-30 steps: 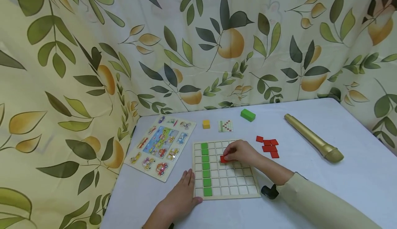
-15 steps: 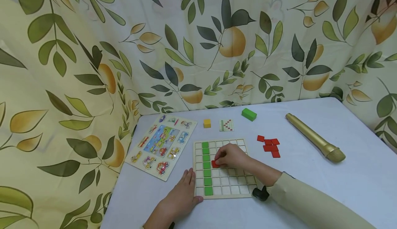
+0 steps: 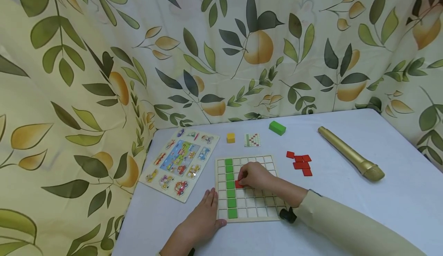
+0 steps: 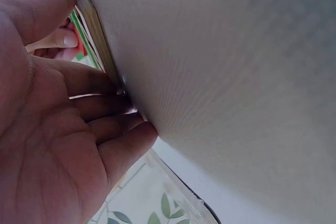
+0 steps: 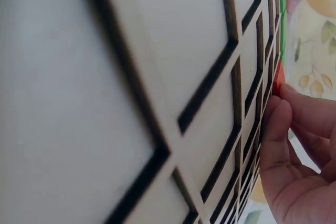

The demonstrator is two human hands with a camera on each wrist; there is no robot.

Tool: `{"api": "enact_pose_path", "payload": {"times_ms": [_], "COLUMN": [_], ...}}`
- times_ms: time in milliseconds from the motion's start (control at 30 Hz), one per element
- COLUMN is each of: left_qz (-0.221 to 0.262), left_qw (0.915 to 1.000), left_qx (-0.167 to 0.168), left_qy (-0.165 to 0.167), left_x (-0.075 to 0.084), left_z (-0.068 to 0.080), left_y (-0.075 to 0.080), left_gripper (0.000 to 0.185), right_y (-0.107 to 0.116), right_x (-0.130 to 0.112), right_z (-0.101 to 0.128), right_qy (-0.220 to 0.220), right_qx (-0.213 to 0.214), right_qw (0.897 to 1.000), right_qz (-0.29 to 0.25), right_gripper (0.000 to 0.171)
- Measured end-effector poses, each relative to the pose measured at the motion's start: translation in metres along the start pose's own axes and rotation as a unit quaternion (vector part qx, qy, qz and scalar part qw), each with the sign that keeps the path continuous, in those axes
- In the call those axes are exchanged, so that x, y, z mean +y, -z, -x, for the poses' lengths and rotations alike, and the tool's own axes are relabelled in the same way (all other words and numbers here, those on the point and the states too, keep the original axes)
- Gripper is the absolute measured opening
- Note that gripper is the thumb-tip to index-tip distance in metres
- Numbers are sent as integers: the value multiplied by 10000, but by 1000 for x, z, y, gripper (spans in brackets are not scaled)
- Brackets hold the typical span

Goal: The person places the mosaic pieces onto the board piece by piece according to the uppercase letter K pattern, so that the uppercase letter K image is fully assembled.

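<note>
A wooden grid board [image 3: 256, 212] lies on the white-covered table, with a column of green square tiles [image 3: 231, 203] near its left side. My right hand [image 3: 257, 177] is over the board's middle and pinches a red square tile [image 3: 237, 184] between thumb and fingertips. That tile sits at a cell just right of the green column; the right wrist view shows the fingertips at its edge. My left hand [image 3: 203, 218] rests along the board's left edge, fingers nearly straight, thumb at the near corner. In the left wrist view its fingertips touch the table beside the board's rim [image 4: 94, 27].
Loose red tiles [image 3: 302, 165] lie right of the board. Behind it are a yellow block [image 3: 230, 138], a small pattern card [image 3: 252, 140] and a green block [image 3: 277, 128]. A picture puzzle board [image 3: 173, 186] lies left, a gold microphone [image 3: 349, 154] right.
My right hand has moved left and slightly nearer with the red tile, bringing it beside the green column, then settled there. My left hand has stayed at the board's edge.
</note>
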State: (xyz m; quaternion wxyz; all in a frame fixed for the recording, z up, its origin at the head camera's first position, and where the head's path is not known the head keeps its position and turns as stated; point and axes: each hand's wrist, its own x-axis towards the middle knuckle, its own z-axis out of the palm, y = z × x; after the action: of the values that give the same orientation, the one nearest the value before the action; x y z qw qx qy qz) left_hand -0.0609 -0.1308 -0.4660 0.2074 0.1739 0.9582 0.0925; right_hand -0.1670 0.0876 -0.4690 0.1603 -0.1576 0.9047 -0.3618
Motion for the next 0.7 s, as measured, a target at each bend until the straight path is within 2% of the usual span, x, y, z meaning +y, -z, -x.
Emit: {"api": "enact_pose_path", "payload": {"times_ms": [367, 567, 700], "left_qz": [-30, -30, -2], "left_qw": [9999, 10000, 10000], "left_qx": [93, 66, 53], "left_qy": [-74, -68, -30], "left_x": [-2, 0, 1], "left_z": [-1, 0, 1], "left_y": [-3, -1, 0], "left_gripper": [88, 88, 88], "right_y": [4, 11, 20], "right_x": [-2, 1, 9], "right_z": [0, 3, 7], "right_qy": [431, 376, 276], "right_qx": [-42, -214, -126], "right_qw": [9987, 9988, 9993], "right_qz": [264, 209, 200], "right_gripper": [14, 11, 10]}}
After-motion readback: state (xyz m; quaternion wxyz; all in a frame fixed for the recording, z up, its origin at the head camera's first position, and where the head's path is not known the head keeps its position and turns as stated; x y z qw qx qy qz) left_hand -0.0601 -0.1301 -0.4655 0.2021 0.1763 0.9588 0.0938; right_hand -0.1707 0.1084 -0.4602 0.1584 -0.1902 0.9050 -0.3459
